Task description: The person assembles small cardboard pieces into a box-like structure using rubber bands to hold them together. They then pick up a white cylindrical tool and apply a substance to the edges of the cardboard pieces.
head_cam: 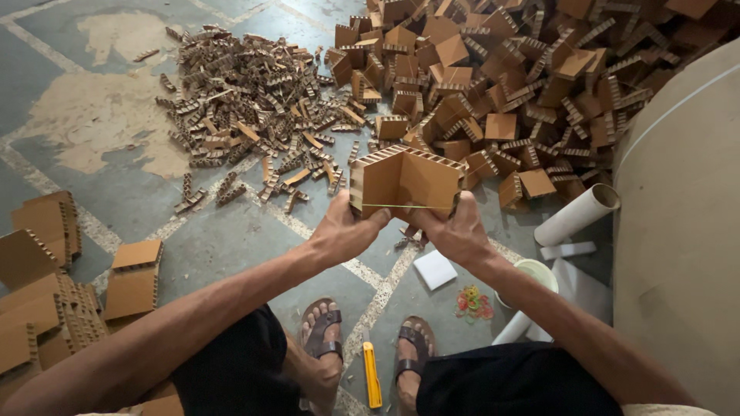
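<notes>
My left hand [345,228] and my right hand [455,228] both grip a bent piece of brown honeycomb cardboard [405,179], shaped like an open corner, held above the floor in front of me. A thin yellowish rubber band runs across its lower front between my thumbs. My left hand holds its left end and my right hand holds its right end.
A heap of small cardboard strips [247,100] lies at back left, a big pile of corner pieces [524,77] at back right. Flat cardboard pieces [54,293] lie left. Coloured rubber bands [474,302], a yellow utility knife [371,375], white tubes [576,214], a large roll [686,231] at right.
</notes>
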